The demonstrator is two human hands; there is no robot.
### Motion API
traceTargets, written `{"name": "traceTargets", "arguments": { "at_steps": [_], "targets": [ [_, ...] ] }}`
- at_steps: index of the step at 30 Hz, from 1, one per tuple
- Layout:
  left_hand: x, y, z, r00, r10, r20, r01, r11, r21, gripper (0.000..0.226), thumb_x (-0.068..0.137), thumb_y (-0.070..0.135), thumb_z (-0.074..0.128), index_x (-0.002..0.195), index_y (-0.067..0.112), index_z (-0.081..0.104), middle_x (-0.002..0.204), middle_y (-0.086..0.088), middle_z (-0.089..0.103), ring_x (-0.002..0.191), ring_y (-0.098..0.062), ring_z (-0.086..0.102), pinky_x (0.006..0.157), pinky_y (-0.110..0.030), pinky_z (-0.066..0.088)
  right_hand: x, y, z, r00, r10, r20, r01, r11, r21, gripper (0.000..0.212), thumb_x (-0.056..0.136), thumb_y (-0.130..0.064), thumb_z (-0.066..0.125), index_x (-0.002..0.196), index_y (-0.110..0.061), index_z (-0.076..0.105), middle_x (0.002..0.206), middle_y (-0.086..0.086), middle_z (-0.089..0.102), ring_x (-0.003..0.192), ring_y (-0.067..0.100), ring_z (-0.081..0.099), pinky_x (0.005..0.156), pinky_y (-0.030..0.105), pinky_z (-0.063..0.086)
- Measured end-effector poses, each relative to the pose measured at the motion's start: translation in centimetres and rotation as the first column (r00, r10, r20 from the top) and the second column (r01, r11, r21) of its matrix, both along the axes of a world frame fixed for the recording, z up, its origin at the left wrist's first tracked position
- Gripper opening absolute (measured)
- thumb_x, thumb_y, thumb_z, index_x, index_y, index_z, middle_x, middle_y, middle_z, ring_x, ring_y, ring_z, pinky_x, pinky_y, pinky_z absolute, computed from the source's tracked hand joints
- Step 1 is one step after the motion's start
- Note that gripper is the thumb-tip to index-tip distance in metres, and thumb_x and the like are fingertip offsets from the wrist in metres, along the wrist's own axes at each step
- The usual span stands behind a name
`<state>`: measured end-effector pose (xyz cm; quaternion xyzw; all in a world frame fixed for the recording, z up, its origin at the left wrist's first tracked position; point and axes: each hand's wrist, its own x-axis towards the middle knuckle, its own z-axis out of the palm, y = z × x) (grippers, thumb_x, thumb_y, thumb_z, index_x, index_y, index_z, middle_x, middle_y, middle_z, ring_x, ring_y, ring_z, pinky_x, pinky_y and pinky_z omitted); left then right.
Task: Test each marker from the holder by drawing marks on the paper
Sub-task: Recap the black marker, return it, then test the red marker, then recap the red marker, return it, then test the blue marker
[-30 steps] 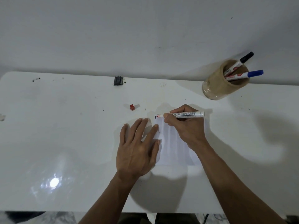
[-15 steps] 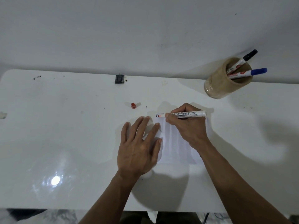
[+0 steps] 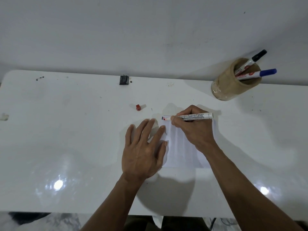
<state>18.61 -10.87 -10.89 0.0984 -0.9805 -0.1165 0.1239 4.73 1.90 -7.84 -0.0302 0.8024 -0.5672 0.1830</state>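
A creased white paper (image 3: 181, 150) lies on the white table (image 3: 66, 134). My left hand (image 3: 144, 150) rests flat on the paper's left edge, fingers spread. My right hand (image 3: 194, 129) grips a white board marker (image 3: 195, 116) lying almost level, its red tip touching the paper's top left corner beside a small dark mark and a red mark (image 3: 164, 118). The marker's red cap (image 3: 138, 107) sits on the table to the left. A tan round holder (image 3: 231, 82) at the back right holds a black-capped marker (image 3: 255, 58) and a blue-capped marker (image 3: 260, 74).
A small black block (image 3: 124, 80) sits at the table's far edge by the wall. A few dark specks (image 3: 40, 78) lie at the far left corner. The near table edge (image 3: 116, 213) runs just in front of my forearms.
The red tip has made short strokes at the paper's top left corner, and a red mark now shows beside the dark one. My left hand stays flat on the paper.
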Motion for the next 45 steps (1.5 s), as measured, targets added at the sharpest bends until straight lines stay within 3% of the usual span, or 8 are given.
{"name": "traceTargets", "arguments": {
  "at_steps": [4,9,16,23,30,36,40,45],
  "targets": [
    [0.1,-0.1,0.2,1.0,-0.005,0.025,0.004,1.0,0.028,0.043,0.096,0.044,0.053,0.133,0.024,0.063,0.146,-0.011,0.055,0.141,-0.029,0.046,0.113,-0.056,0.033,0.0,0.0,0.9,0.997,-0.013,0.07,0.02,0.996,-0.092,0.016,0.08,-0.004,0.083,0.076,-0.006,0.067,0.077,0.014,0.076,0.069,0.02,0.075,0.067,0.035,0.061],
    [0.1,-0.2,1.0,0.997,-0.013,0.07,0.007,0.996,0.089,0.043,0.098,0.046,0.047,0.136,0.027,0.059,0.148,-0.007,0.053,0.142,-0.025,0.044,0.115,-0.052,0.031,0.8,0.5,3.5,0.994,-0.061,0.091,0.077,0.979,-0.189,0.014,0.081,0.0,0.082,0.084,-0.003,0.068,0.079,0.013,0.074,0.073,0.023,0.075,0.072,0.042,0.064],
    [-0.8,-2.6,4.1,0.984,0.179,-0.009,-0.165,0.925,0.342,0.044,0.095,0.03,0.055,0.137,0.018,0.055,0.133,-0.009,0.059,0.121,-0.028,0.056,0.098,-0.041,0.049,3.2,1.9,6.9,0.992,-0.086,0.093,0.112,0.939,-0.325,0.021,0.079,0.015,0.076,0.084,-0.005,0.07,0.088,0.007,0.078,0.074,0.018,0.073,0.074,0.045,0.063],
    [-5.7,-6.8,5.5,0.927,0.183,0.327,-0.279,0.92,0.276,0.043,0.1,0.025,0.051,0.143,0.025,0.046,0.13,-0.007,0.053,0.124,-0.029,0.048,0.089,-0.047,0.052,4.5,2.5,7.0,0.983,-0.122,0.137,0.159,0.939,-0.305,0.023,0.079,0.018,0.074,0.082,-0.005,0.071,0.084,0.003,0.078,0.071,0.014,0.072,0.069,0.039,0.061],
    [-5.8,-7.0,5.0,0.936,0.192,0.295,-0.287,0.902,0.323,0.019,0.098,0.013,0.053,0.107,0.008,0.069,0.101,-0.01,0.065,0.104,-0.028,0.057,0.077,-0.04,0.052,4.1,3.3,7.3,0.968,-0.163,0.191,0.213,0.937,-0.278,0.021,0.081,0.007,0.077,0.086,-0.013,0.078,0.09,0.014,0.078,0.083,0.028,0.074,0.068,0.034,0.061],
    [-3.9,-5.9,8.5,0.924,0.288,0.25,-0.378,0.609,0.697,0.005,0.089,0.016,0.07,0.093,0.016,0.074,0.081,0.008,0.074,0.073,-0.007,0.066,0.076,-0.024,0.05,4.5,1.9,9.7,0.976,-0.161,0.147,0.198,0.938,-0.285,0.009,0.087,-0.008,0.078,0.091,-0.007,0.07,0.08,0.006,0.079,0.081,0.026,0.078,0.063,0.027,0.061],
    [-1.7,-4.7,10.8,0.957,0.237,0.169,-0.235,0.289,0.928,0.008,0.09,0.007,0.07,0.095,0.012,0.072,0.088,-0.003,0.079,0.085,-0.02,0.075,0.081,-0.033,0.058,5.6,0.2,11.7,0.993,-0.115,0.024,0.117,0.957,-0.266,0.011,0.09,-0.016,0.076,0.088,-0.007,0.071,0.078,0.007,0.078,0.077,0.023,0.077,0.063,0.028,0.062],
    [0.7,-3.9,12.3,0.979,0.186,0.085,-0.118,0.171,0.978,0.007,0.094,0.004,0.064,0.101,0.006,0.066,0.097,-0.005,0.079,0.092,-0.022,0.076,0.084,-0.037,0.058,7.4,-1.1,13.1,0.995,-0.073,-0.07,0.055,0.971,-0.234,0.01,0.089,-0.02,0.077,0.084,-0.012,0.072,0.079,0.004,0.078,0.075,0.02,0.077,0.066,0.032,0.063]
  ]
}}
